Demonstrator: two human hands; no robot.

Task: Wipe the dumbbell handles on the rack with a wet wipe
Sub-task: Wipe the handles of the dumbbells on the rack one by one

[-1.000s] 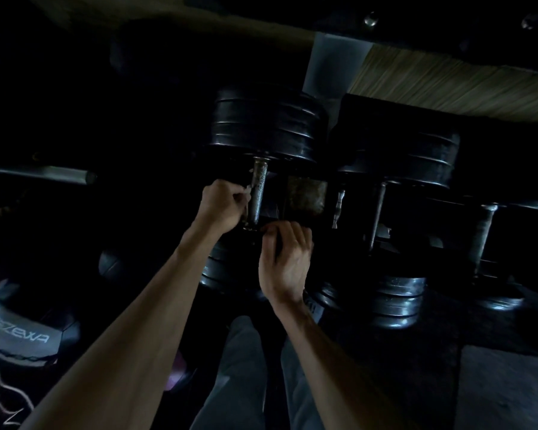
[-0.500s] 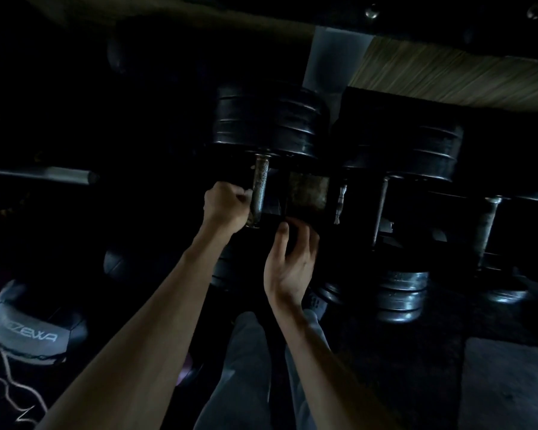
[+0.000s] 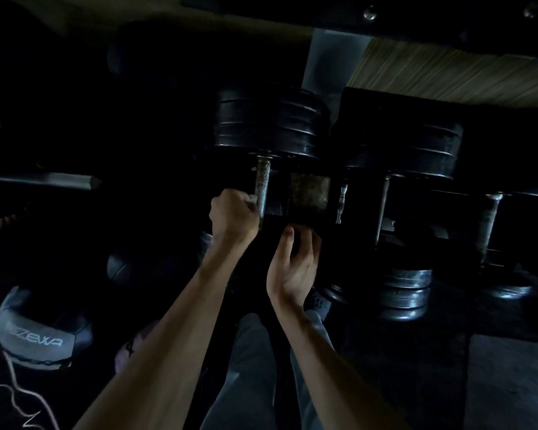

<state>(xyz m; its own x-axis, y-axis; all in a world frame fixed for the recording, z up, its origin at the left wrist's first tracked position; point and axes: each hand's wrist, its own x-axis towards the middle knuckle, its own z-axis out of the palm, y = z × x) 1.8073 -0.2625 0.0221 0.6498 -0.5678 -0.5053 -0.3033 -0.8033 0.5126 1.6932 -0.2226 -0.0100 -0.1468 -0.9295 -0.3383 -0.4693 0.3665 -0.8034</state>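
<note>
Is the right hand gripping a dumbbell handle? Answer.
No, the right hand hangs loosely curled below the rack, touching no handle.

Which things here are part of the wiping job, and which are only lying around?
Job:
left hand, gripping the wipe
rusty handle
right hand, holding nothing
other handles

Lying about:
medicine ball
cord
bar

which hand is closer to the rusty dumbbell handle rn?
Left. The left hand is fisted against the rusty dumbbell handle, a bit of white wipe showing. The right hand sits below and right, apart.
</note>
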